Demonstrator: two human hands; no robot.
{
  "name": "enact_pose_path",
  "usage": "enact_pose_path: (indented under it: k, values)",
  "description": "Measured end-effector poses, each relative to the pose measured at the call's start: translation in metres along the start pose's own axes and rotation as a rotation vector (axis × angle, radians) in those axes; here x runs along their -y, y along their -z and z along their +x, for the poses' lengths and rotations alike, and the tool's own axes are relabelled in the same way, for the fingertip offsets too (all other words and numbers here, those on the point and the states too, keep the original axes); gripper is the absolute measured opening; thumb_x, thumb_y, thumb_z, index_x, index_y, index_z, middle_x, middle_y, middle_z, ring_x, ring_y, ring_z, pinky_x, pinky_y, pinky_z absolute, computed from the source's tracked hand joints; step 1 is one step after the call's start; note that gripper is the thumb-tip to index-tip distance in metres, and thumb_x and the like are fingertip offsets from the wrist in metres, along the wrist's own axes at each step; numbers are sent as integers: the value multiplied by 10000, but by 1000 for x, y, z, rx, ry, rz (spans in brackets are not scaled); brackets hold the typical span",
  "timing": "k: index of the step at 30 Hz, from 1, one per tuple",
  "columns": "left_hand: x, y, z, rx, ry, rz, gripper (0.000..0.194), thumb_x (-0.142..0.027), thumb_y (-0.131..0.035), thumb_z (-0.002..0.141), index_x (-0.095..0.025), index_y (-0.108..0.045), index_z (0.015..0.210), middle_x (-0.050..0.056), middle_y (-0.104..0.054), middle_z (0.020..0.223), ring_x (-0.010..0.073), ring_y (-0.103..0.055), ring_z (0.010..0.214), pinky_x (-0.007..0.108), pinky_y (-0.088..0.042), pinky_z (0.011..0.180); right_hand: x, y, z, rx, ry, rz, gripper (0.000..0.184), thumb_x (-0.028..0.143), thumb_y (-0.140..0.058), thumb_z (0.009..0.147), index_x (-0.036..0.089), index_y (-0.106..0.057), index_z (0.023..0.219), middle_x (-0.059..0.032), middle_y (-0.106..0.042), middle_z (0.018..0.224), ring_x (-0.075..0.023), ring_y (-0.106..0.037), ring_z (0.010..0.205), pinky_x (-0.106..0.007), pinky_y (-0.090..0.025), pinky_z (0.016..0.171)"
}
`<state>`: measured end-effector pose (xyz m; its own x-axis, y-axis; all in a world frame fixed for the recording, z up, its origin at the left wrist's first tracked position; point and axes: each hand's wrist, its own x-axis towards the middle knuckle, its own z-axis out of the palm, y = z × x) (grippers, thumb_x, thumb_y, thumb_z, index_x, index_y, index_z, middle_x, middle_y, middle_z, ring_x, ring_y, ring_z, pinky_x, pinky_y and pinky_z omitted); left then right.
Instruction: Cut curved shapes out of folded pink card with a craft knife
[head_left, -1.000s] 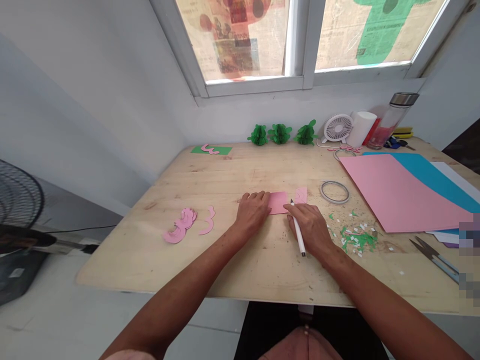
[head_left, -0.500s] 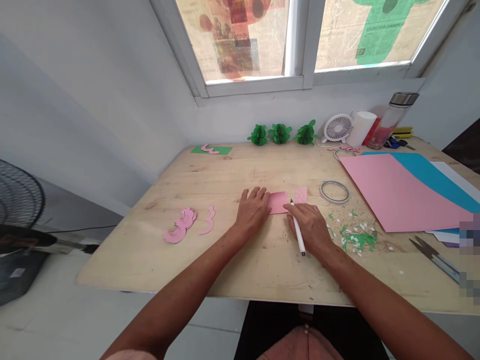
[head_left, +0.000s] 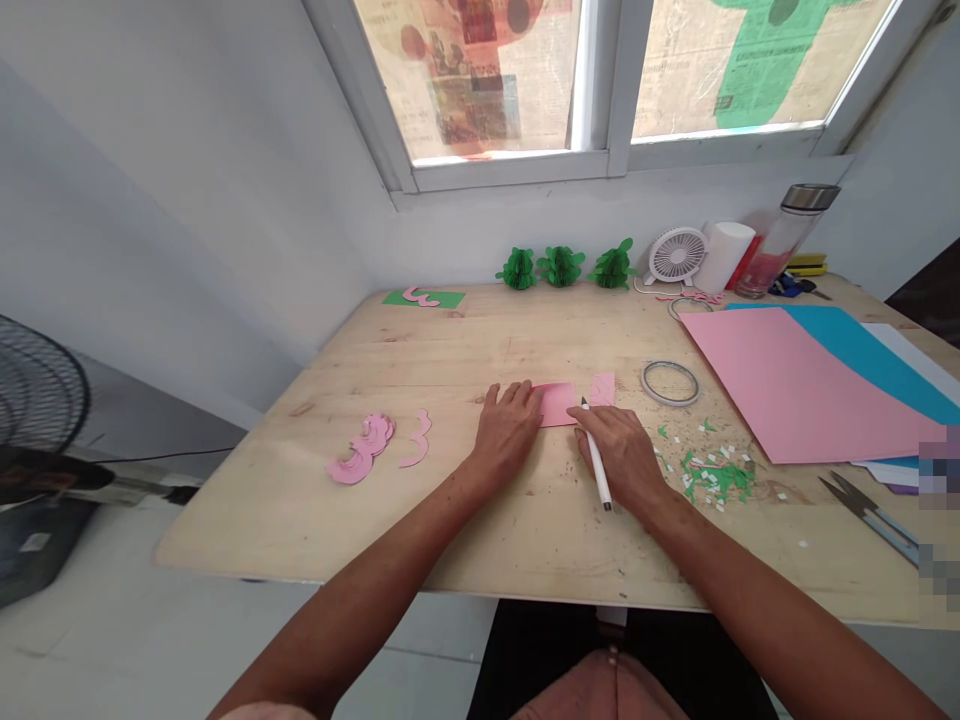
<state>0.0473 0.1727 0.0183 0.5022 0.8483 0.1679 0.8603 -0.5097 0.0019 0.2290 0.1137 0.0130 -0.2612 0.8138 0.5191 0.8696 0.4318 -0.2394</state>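
Observation:
A small pink paper rectangle (head_left: pixel 557 404) lies on the table between my two hands. My left hand (head_left: pixel 510 430) rests at its left end, fingers stretched out and slightly spread, covering that edge. At the paper's lower right corner is my right hand (head_left: pixel 619 450), its fingertips touching the paper. A white pen (head_left: pixel 598 465) is tucked in this hand, dark tip pointing away from me. Just beyond the right fingers sits another pink piece (head_left: pixel 602 388) with curved lines on it. Scalloped pink cut-outs (head_left: pixel 364 450) and a single wavy pink strip (head_left: pixel 420 440) are to the left.
Tape ring (head_left: pixel 670 384), green and white scraps (head_left: pixel 716 475) and scissors (head_left: pixel 874 518) lie to the right, with large coloured sheets (head_left: pixel 795 385). Along the wall stand green paper shapes (head_left: pixel 560 267), a small fan (head_left: pixel 676 256) and a glass bottle (head_left: pixel 784 245).
My left fingers have shifted slightly at the paper's left end, and the paper's upper left edge shows a little more. The right hand and pen stay in place.

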Motion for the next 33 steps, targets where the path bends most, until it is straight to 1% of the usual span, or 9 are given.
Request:
enact_pose_path:
  k: [7, 13, 15, 18, 21, 27, 29, 31, 33]
  values:
    - [1, -1, 0, -5, -3, -29, 354, -158, -390, 934, -205, -547, 1248, 134, -510, 1424, 291, -434, 1350, 533, -282, 1124, 1, 1, 1, 1, 0, -2, 292, 126, -496, 895, 210, -649, 1129, -77, -715, 917, -228, -654, 883, -346, -421, 774]
    - [2, 4, 3, 11, 25, -129, 337, -165, -458, 895, -218, -554, 1213, 117, -630, 1250, 278, -550, 1210, 515, -265, 1129, 1, 1, 0, -13, -2, -1, 309, 118, -495, 888, 217, -650, 1137, -81, -720, 948, -227, -657, 894, -342, -423, 778]
    - [2, 6, 6, 8, 55, -189, 359, -186, -495, 877, -205, -542, 1233, 120, -647, 1202, 285, -574, 1163, 499, -295, 1110, 1, 1, 0, -17, -1, -1, 311, 121, -492, 891, 217, -651, 1140, -81, -722, 939, -226, -658, 888, -341, -426, 772]
    - [5, 8, 10, -20, 136, -310, 390, -160, -465, 874, -182, -533, 1257, 124, -651, 1194, 288, -589, 1129, 467, -373, 1046, 1, 1, 0, -29, 2, -1, 308, 125, -476, 898, 209, -655, 1135, -89, -723, 942, -227, -659, 884, -342, -432, 764]
    - [10, 11, 10, -53, 218, -471, 368, -127, -412, 874, -198, -581, 1193, 95, -665, 1168, 257, -614, 1081, 420, -443, 978, 0, 2, 1, -56, -1, -1, 308, 130, -467, 902, 199, -656, 1135, -101, -723, 975, -233, -661, 906, -349, -445, 773]
    - [24, 23, -15, -24, 316, -862, 275, -294, -476, 857, -192, -647, 1047, 55, -674, 949, 191, -652, 815, 308, -524, 685, 0, 5, 1, -134, 2, 23, 296, 206, -460, 937, 152, -632, 1172, -130, -715, 1030, -260, -645, 1001, -393, -463, 859]
    - [27, 25, -27, 17, 327, -982, 314, -359, -506, 846, -180, -646, 1063, 49, -663, 890, 174, -635, 741, 302, -514, 640, 3, 9, 1, -168, 53, 63, 297, 245, -482, 940, 149, -622, 1183, -130, -712, 1046, -257, -640, 1019, -400, -464, 890]
    - [28, 25, -37, 51, 331, -1080, 364, -402, -551, 822, -168, -641, 1086, 53, -659, 876, 171, -625, 729, 304, -509, 633, 7, 14, 2, -195, 170, 142, 314, 281, -512, 936, 157, -603, 1211, -133, -704, 1095, -255, -631, 1058, -409, -466, 911]
    - [30, 26, -44, 80, 332, -1155, 397, -414, -591, 798, -156, -638, 1096, 62, -660, 879, 175, -623, 747, 304, -508, 641, 12, 17, 2, -163, 296, 220, 342, 309, -540, 930, 177, -578, 1242, -130, -693, 1146, -255, -612, 1117, -421, -462, 928]
